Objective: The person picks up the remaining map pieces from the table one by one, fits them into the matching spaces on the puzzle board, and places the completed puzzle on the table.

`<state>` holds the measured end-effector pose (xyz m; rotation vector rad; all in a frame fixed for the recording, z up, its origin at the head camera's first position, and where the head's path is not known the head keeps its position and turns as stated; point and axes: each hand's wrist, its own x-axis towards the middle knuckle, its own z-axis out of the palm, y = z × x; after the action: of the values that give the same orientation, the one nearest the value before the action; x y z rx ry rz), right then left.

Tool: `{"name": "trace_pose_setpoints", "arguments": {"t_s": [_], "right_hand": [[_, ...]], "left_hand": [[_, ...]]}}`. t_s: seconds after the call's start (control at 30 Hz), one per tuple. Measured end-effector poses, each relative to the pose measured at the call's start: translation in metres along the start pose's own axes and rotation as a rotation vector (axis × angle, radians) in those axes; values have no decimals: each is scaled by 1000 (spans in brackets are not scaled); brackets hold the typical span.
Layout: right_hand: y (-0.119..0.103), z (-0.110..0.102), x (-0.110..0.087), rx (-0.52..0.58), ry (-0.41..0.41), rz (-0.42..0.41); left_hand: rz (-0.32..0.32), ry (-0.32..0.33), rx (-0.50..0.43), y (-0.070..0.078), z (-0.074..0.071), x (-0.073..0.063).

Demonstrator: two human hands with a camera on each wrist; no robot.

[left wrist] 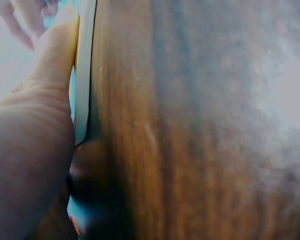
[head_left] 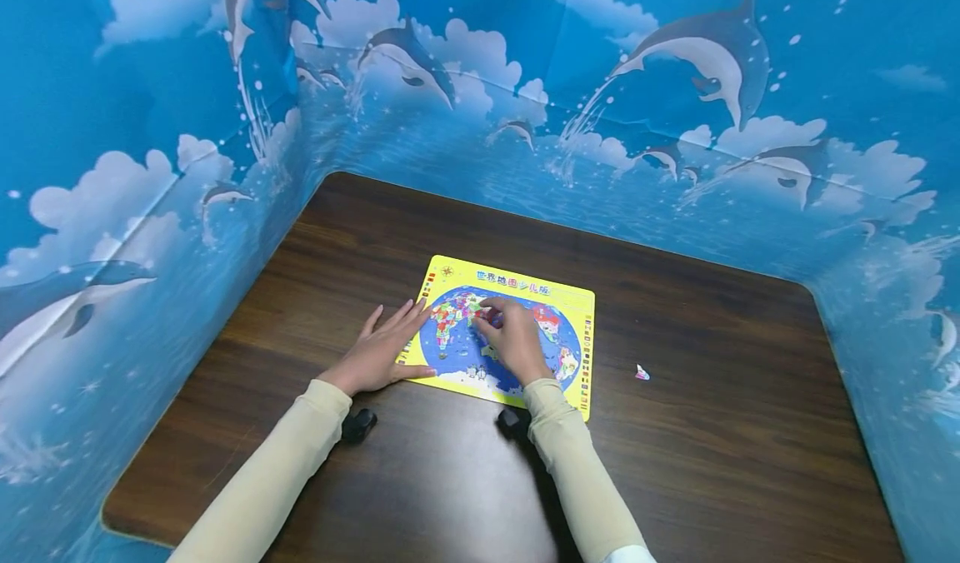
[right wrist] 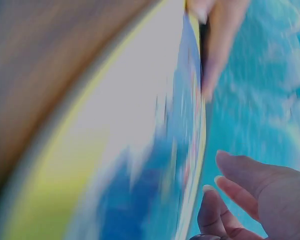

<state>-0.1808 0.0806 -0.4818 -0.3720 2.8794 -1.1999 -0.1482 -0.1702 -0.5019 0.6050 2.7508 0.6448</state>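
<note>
A yellow-bordered world map puzzle board [head_left: 517, 273] with a blue oval map lies on the table. My left hand [head_left: 381, 353] rests spread across its left edge, fingers extended and thumb along the lower left border. In the left wrist view, the thumb [left wrist: 52, 65] lies against the pale board edge [left wrist: 83, 75]. Over the middle of the map, my right hand [head_left: 516, 342] has bent fingers, with a dark reddish patch showing between thumb and index finger. The right wrist view shows thumb and fingertips [right wrist: 212, 200] apart, nothing visible between them.
A small pink and white piece [head_left: 642, 372] lies on the brown wooden table [head_left: 720, 430], right of the board. Black wrist devices [head_left: 360, 424] sit under the wrists. A blue dolphin-print cloth [head_left: 465, 155] surrounds the table's back and sides.
</note>
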Motion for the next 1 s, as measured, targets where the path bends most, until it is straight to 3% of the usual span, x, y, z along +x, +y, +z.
{"name": "trace_pose_setpoints", "arguments": {"t_s": [0.23, 0.5, 0.6, 0.73, 1.0], "right_hand": [[56, -67, -24, -31, 165, 147], [114, -129, -71, -51, 292, 270], [127, -142, -87, -81, 289, 308], [137, -151, -103, -122, 225, 358], [148, -150, -111, -134, 178, 349]], "left_hand": [[19, 14, -8, -4, 3, 1], [24, 7, -36, -3, 3, 3], [16, 0, -29, -3, 2, 2], [13, -6, -24, -3, 1, 2], [17, -1, -18, -2, 2, 5]]}}
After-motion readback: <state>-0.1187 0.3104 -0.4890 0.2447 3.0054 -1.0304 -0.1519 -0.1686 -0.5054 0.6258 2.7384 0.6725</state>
